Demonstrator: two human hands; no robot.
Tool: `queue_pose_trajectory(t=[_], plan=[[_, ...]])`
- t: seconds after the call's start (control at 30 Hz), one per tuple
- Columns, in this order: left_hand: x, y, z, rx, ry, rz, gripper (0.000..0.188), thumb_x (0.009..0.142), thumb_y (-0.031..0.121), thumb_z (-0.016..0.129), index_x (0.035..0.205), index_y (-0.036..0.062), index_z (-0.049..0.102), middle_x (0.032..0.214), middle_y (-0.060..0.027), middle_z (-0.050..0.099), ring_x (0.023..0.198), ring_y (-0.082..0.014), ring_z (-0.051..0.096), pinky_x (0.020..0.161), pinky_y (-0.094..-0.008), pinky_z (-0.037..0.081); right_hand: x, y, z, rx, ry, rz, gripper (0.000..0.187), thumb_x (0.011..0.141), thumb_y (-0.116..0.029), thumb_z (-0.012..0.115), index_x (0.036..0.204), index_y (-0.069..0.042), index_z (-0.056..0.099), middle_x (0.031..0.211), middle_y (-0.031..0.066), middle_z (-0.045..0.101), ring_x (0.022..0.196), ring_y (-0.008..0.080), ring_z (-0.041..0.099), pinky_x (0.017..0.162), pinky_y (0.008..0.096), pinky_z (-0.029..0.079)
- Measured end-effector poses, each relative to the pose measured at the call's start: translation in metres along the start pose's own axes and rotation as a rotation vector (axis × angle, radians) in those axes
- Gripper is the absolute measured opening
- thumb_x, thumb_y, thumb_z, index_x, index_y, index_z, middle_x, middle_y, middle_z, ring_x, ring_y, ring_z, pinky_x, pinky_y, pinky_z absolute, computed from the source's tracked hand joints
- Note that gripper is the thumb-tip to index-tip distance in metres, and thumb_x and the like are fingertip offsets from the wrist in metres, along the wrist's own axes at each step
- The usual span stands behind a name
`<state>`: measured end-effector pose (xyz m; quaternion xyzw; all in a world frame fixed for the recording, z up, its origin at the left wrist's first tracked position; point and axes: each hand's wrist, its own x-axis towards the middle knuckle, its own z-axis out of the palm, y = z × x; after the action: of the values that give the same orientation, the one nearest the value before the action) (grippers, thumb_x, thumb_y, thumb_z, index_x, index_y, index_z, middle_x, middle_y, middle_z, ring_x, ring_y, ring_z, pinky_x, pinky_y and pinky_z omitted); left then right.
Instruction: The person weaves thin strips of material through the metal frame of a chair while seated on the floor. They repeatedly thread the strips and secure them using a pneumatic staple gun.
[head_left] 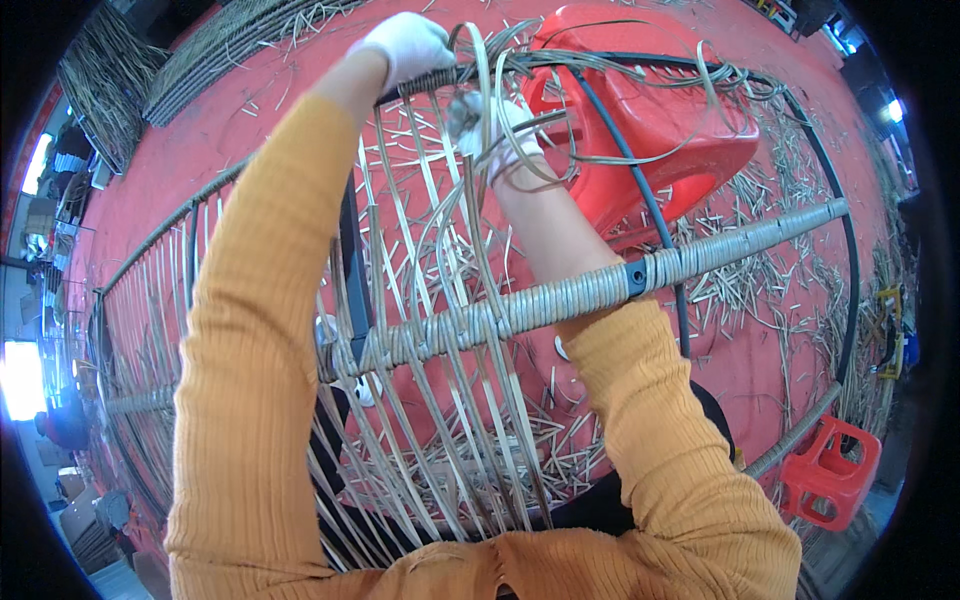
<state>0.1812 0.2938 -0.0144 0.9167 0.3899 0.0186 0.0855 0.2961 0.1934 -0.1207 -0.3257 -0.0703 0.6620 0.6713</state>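
A dark frame is strung with long rattan strips (465, 400), and a wrapped crossbar (560, 300) runs over it. At the far rail (430, 82), wound with rattan at this spot, my left hand (408, 48) in a white glove is closed, with a rattan strip (478, 45) looping from its fingertips. My right hand (495, 128), also gloved in white, reaches under the crossbar and sits just below the far rail. Its fingers are curled, and loose strips crossing in front hide what they hold.
A large red plastic stool (690, 150) lies behind the frame at the right. Another red stool (832, 472) stands at the lower right. Rattan scraps (740, 260) litter the red floor. Woven panels (220, 65) and bundled strands (105, 85) are at the far left.
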Motion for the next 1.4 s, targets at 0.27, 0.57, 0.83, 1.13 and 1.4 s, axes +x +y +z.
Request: queue_pose_trajectory(t=[0.27, 0.57, 0.83, 1.13, 1.4], plan=[[0.047, -0.011, 0.0, 0.105, -0.43, -0.229, 0.027, 0.083, 0.028, 0.071, 0.099, 0.0071, 0.078, 0.088, -0.0111, 0.076, 0.075, -0.0226, 0.072, 0.068, -0.0387, 0.057, 0.038, 0.003, -0.011, -0.801, -0.137, -0.363, 0.01, 0.091, -0.006, 0.064, 0.101, -0.002, 0.067, 0.094, 0.0141, 0.068, 0.078, 0.0215, 0.066, 0.063, 0.0362, 0.053], [-0.069, 0.065, -0.031, -0.238, 0.786, 0.108, 0.019, 0.081, 0.013, 0.065, 0.097, 0.0111, 0.075, 0.093, -0.0126, 0.073, 0.091, -0.0297, 0.071, 0.081, -0.0394, 0.055, -0.125, 0.027, -0.078, -1.456, 0.091, -0.827, 0.015, 0.091, -0.017, 0.061, 0.094, -0.003, 0.065, 0.089, 0.0178, 0.065, 0.081, 0.0432, 0.062, 0.076, 0.0499, 0.051], [-0.264, 0.27, 0.052, 0.037, 0.005, 0.867, 0.008, 0.076, 0.013, 0.066, 0.083, 0.0134, 0.069, 0.085, -0.0046, 0.069, 0.086, -0.026, 0.067, 0.095, -0.0458, 0.044, -0.437, 0.015, -0.139, -1.586, 0.081, -0.338, 0.017, 0.09, -0.003, 0.059, 0.103, 0.002, 0.068, 0.094, 0.0222, 0.068, 0.093, 0.0394, 0.065, 0.081, 0.0426, 0.053], [-0.34, 0.385, 0.118, 0.178, -0.591, 0.858, 0.014, 0.08, 0.021, 0.067, 0.085, 0.0133, 0.078, 0.083, -0.0081, 0.074, 0.082, -0.0255, 0.07, 0.077, -0.0401, 0.042, -0.618, 0.02, -0.179, -0.666, 0.745, -0.152, 0.021, 0.099, -0.007, 0.047, 0.116, 0.001, 0.057, 0.089, 0.0051, 0.06, 0.072, 0.0083, 0.054, 0.066, 0.0231, 0.045], [-0.318, 0.358, 0.078, -0.072, -0.213, 0.794, 0.016, 0.081, 0.022, 0.064, 0.09, 0.0131, 0.073, 0.089, -0.0098, 0.07, 0.087, -0.0288, 0.067, 0.082, -0.0433, 0.051, -0.58, 0.043, -0.208, -1.171, 0.419, 0.228, 0.021, 0.09, -0.015, 0.058, 0.091, 0.004, 0.069, 0.075, 0.0095, 0.068, 0.062, 0.0192, 0.062, 0.059, 0.0341, 0.05]])
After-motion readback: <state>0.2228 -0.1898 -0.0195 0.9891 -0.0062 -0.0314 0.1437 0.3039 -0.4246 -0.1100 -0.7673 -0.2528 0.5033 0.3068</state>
